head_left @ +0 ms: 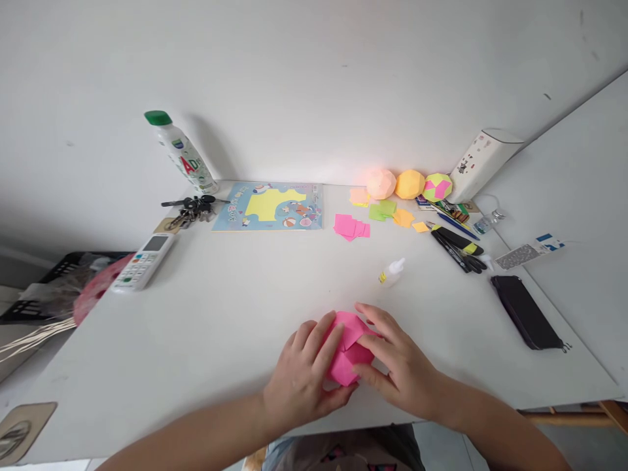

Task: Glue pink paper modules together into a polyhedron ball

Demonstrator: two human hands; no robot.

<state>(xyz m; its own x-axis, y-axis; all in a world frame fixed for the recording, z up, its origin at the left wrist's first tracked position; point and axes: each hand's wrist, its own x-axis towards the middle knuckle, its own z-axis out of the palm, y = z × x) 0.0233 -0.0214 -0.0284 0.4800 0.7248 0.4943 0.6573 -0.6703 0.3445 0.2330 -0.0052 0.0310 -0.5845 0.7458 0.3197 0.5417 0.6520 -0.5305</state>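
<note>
A pink folded-paper ball (349,353) is held between my two hands near the front edge of the white table. My left hand (307,373) wraps round its left side, fingers over the top and thumb below. On the right side, my right hand (400,366) touches the ball with its curved fingertips and thumb. A small white glue bottle (392,271) lies beyond my right hand. Farther back are pink paper squares (350,226), green ones (383,210) and orange ones (403,218).
Three finished paper balls (409,184) line the wall beside a white box (483,163). Pens and a cutter (456,240) lie at right, near a black pouch (527,313). At left are a bottle (184,157), keys (196,208), a remote (144,261) and a blue sheet (235,219).
</note>
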